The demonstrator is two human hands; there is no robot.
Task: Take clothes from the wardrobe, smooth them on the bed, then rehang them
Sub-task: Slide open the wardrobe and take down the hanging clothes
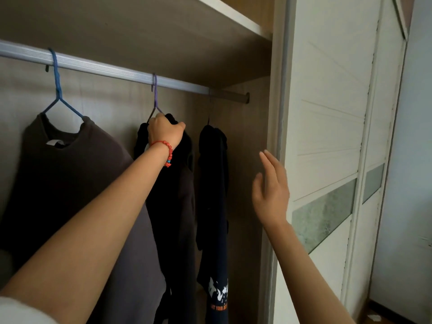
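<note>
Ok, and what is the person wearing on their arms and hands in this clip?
Both forearms are bare. The left hand has a red beaded bracelet at the wrist, with a blue bead near its lower end. A bit of white sleeve shows at the upper left arm. The right hand wears nothing visible: no rings, watch or glove.

One head-worn wide-angle view looks forward and slightly up into an open wardrobe from close by, near enough that both forearms reach in from the bottom edge. The rail [121,70] slants down from upper left to mid-right and the shelf [233,14] above it fills the top, its lines bowed by the lens. The sliding door [327,136] takes up the right third, with a strip of floor [378,316] at lower right.
</note>
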